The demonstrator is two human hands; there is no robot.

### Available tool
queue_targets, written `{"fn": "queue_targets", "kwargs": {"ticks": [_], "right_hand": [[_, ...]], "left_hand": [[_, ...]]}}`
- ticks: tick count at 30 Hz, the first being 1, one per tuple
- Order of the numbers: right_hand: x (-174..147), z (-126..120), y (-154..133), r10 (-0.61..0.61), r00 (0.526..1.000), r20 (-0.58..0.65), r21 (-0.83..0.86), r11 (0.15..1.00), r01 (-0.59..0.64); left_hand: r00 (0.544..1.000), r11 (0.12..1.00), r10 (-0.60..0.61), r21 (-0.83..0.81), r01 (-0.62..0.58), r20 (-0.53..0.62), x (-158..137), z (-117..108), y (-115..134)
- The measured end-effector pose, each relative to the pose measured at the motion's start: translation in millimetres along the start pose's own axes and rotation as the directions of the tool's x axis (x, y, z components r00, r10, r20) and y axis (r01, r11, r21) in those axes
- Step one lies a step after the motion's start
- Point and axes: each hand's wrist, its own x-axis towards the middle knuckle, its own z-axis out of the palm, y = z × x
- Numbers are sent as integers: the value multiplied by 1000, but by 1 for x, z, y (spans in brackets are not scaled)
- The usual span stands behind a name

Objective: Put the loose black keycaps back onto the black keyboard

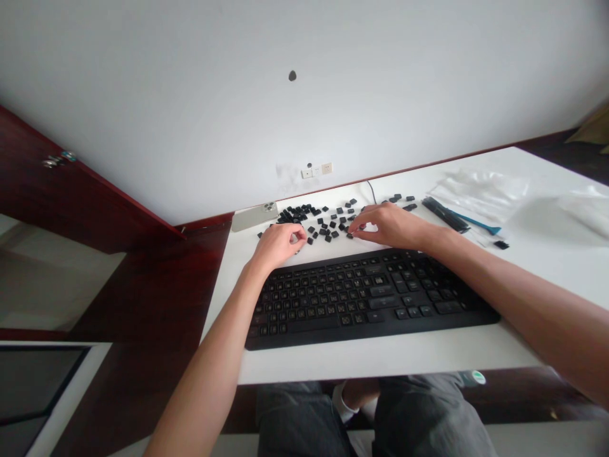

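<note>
A black keyboard [314, 324] lies along the front of the white table, with many of its key positions showing bare square sockets. Loose black keycaps [328, 238] are scattered behind it, with a denser pile to the left. My left hand [280, 244] is over the table behind the keyboard's left part, thumb and forefinger curled together in a ring; anything between the tips is too small to make out. Among the loose keycaps on the right, my right hand [387, 225] has thumb and forefinger closed at a single keycap [349, 236].
A phone [254, 217] lies at the table's back left corner. To the right are a bundle of black strips [445, 214], a blue pry tool [478, 223], a small black brush [501, 244] and clear plastic bags [485, 187]. A cable [372, 192] runs toward the wall sockets [316, 171].
</note>
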Motion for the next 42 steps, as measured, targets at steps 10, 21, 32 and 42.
{"fn": "queue_targets", "kwargs": {"ticks": [10,21,32,42], "right_hand": [[0,2,4,-15,1000,-16,-4,1000,15],[1,5,5,-25,999,-22,15,1000,26],[1,4,5,-12,1000,3,63,998,12],[1,4,5,-2,1000,10,59,998,2]], "left_hand": [[973,995,-95,-10,95,-212,-3,-9,-34],[980,989,-83,108,103,-180,-7,-10,-46],[992,984,-53,164,72,-117,-7,-6,-43],[993,997,-72,-1,72,-95,-4,-2,-32]]}}
